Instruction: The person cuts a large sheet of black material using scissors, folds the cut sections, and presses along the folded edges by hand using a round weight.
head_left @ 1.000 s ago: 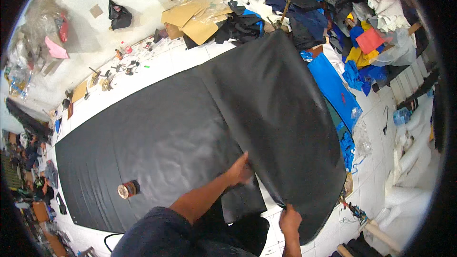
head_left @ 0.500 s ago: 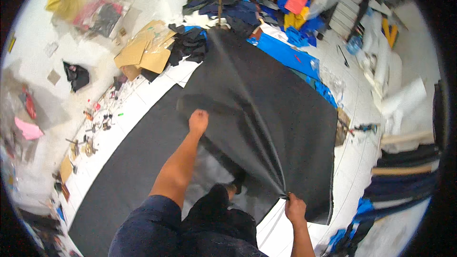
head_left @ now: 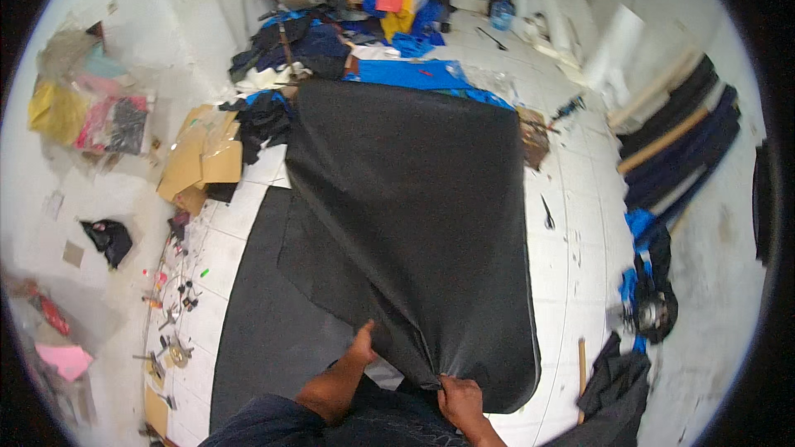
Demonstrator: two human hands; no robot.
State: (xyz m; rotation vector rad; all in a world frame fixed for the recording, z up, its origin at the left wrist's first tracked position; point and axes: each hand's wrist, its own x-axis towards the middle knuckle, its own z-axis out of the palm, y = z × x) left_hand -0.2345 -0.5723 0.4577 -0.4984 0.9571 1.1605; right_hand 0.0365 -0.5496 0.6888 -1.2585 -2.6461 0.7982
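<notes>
Black sheet [head_left: 422,215] between cardboard [head_left: 197,159] and scissors [head_left: 549,218]

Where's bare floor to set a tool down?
Right of the wide black sheet, white tiled floor lies bare between a small dark tool and a thin wooden pole. Crowded: left, with small brass-coloured parts; far end, with heaped dark cloth.

Left hand [head_left: 359,348] and right hand [head_left: 461,399] are bare, the short-sleeved top [head_left: 273,424] dark navy

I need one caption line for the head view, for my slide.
Right hand grips a gathered black sheet, left hand at its edge, over a white tiled floor.
</notes>
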